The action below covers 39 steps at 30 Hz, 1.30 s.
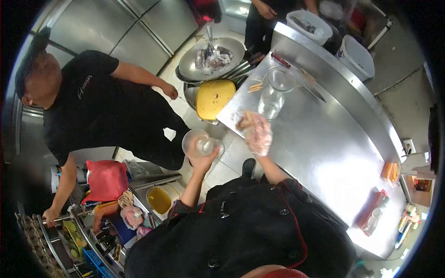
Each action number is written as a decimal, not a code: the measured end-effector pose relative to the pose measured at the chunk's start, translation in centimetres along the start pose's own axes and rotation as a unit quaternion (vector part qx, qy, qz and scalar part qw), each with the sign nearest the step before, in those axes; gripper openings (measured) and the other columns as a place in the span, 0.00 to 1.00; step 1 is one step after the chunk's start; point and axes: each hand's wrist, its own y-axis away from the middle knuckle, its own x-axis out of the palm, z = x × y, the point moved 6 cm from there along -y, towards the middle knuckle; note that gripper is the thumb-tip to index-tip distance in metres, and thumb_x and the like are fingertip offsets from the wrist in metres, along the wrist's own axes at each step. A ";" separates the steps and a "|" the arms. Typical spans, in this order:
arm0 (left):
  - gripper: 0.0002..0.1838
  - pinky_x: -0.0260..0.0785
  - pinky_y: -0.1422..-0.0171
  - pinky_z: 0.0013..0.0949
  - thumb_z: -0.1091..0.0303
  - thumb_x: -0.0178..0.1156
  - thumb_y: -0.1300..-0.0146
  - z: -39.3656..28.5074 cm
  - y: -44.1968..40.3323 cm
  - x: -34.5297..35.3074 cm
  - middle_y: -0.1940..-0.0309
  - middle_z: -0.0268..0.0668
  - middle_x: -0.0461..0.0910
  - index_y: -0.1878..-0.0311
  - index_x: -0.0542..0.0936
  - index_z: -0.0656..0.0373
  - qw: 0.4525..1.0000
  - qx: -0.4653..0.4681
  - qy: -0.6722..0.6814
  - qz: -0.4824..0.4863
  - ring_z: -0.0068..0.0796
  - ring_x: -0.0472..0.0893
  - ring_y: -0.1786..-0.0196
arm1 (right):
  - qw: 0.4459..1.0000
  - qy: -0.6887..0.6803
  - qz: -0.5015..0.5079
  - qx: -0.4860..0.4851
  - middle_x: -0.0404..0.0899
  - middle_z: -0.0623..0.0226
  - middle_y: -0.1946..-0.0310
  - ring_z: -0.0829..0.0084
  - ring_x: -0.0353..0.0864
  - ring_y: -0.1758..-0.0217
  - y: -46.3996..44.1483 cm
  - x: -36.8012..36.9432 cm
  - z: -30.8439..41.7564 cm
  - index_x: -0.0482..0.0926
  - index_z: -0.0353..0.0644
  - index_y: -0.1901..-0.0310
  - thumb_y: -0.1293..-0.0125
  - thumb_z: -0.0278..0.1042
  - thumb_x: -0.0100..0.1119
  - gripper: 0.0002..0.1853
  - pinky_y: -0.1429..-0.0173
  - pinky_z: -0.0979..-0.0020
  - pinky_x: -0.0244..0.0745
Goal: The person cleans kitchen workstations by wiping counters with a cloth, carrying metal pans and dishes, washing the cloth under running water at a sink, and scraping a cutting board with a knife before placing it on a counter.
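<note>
My left hand (204,161) is closed around a clear plastic cup (191,140), tilted so that its round opening shows. My right hand (257,133) wears a loose see-through plastic glove and is over the edge of the steel counter (306,143). Its fingers are blurred, so I cannot make out whether anything is in them. Just beyond that hand is a clear glass jar (271,103) with a wide rim. Thin wooden sticks (255,87) lie beside the jar. A knife (316,90) rests farther right on the counter.
A co-worker in black (109,109) stands at the left, one hand on a rack. A yellow lid (215,99) and a large metal bowl (185,60) are ahead. White tubs (357,58) stand behind the counter's raised edge. A bucket of yellowish liquid (160,199) is at lower left.
</note>
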 end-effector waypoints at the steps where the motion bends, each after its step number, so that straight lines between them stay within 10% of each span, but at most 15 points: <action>1: 0.29 0.67 0.48 0.34 0.67 0.73 0.61 -0.5 0.0 0.6 0.57 0.39 0.77 0.54 0.72 0.60 1.000 0.012 0.015 0.004 0.31 0.76 0.54 | 1.000 -0.022 -0.005 0.018 0.70 0.60 0.50 0.58 0.73 0.49 0.8 -1.8 0.0 0.68 0.54 0.40 0.37 0.36 0.46 0.21 0.48 0.62 0.72; 7: 0.28 0.69 0.51 0.33 0.63 0.75 0.64 -1.7 0.6 4.6 0.62 0.37 0.78 0.57 0.76 0.61 0.993 -0.004 0.108 0.054 0.29 0.77 0.58 | 0.938 0.344 -0.021 -0.037 0.70 0.61 0.45 0.59 0.73 0.47 3.5 -12.9 -1.0 0.67 0.53 0.40 0.41 0.25 0.48 0.25 0.48 0.64 0.74; 10: 0.29 0.67 0.47 0.36 0.61 0.74 0.63 -4.5 -0.1 6.6 0.61 0.39 0.77 0.56 0.75 0.59 0.986 0.085 0.090 0.113 0.35 0.77 0.56 | 0.966 0.238 -0.093 -0.041 0.70 0.61 0.46 0.57 0.73 0.47 2.4 -18.0 -0.3 0.67 0.50 0.41 0.42 0.29 0.51 0.25 0.46 0.62 0.72; 16: 0.32 0.66 0.43 0.37 0.58 0.74 0.65 -7.9 0.2 16.4 0.58 0.39 0.78 0.54 0.74 0.59 0.935 0.227 0.076 0.262 0.36 0.78 0.54 | 0.827 0.488 0.101 0.260 0.66 0.56 0.42 0.56 0.65 0.40 3.6 -25.3 -8.7 0.63 0.46 0.38 0.46 0.39 0.58 0.32 0.39 0.58 0.65; 19: 0.34 0.59 0.37 0.44 0.56 0.74 0.68 -8.2 0.1 18.9 0.58 0.42 0.78 0.53 0.75 0.56 0.939 0.205 0.125 0.247 0.45 0.77 0.54 | 0.813 0.544 0.135 0.158 0.63 0.55 0.41 0.57 0.59 0.36 3.1 -23.3 -5.5 0.63 0.45 0.39 0.46 0.40 0.58 0.32 0.37 0.59 0.61; 24: 0.39 0.65 0.42 0.36 0.61 0.78 0.71 -8.0 -0.9 18.8 0.55 0.41 0.76 0.51 0.72 0.60 0.945 0.108 0.168 0.258 0.39 0.77 0.52 | 0.776 0.556 0.211 0.209 0.65 0.54 0.45 0.56 0.62 0.39 3.8 -22.3 -7.1 0.69 0.45 0.46 0.47 0.37 0.59 0.25 0.38 0.60 0.63; 28: 0.43 0.66 0.45 0.37 0.58 0.79 0.74 -8.0 -1.4 18.5 0.53 0.42 0.70 0.50 0.70 0.61 0.959 0.174 0.086 0.206 0.39 0.73 0.49 | 0.877 0.437 -0.035 0.198 0.70 0.51 0.53 0.52 0.72 0.52 1.7 -25.9 -7.2 0.77 0.48 0.55 0.48 0.30 0.59 0.16 0.48 0.59 0.70; 32: 0.57 0.62 0.40 0.41 0.60 0.79 0.80 -5.3 -0.9 19.5 0.47 0.45 0.65 0.40 0.61 0.59 0.948 0.124 0.117 0.270 0.46 0.66 0.43 | 0.842 0.482 -0.073 0.232 0.68 0.49 0.51 0.51 0.70 0.50 1.1 -30.4 -8.1 0.72 0.49 0.48 0.49 0.36 0.60 0.23 0.47 0.57 0.68; 39: 0.47 0.57 0.35 0.43 0.74 0.70 0.68 -1.7 -2.7 16.3 0.43 0.49 0.60 0.38 0.59 0.59 0.931 0.140 0.036 0.334 0.51 0.60 0.39 | 0.745 0.612 0.059 0.259 0.55 0.49 0.38 0.52 0.53 0.34 0.7 -26.5 -8.2 0.61 0.43 0.38 0.49 0.47 0.60 0.37 0.38 0.60 0.63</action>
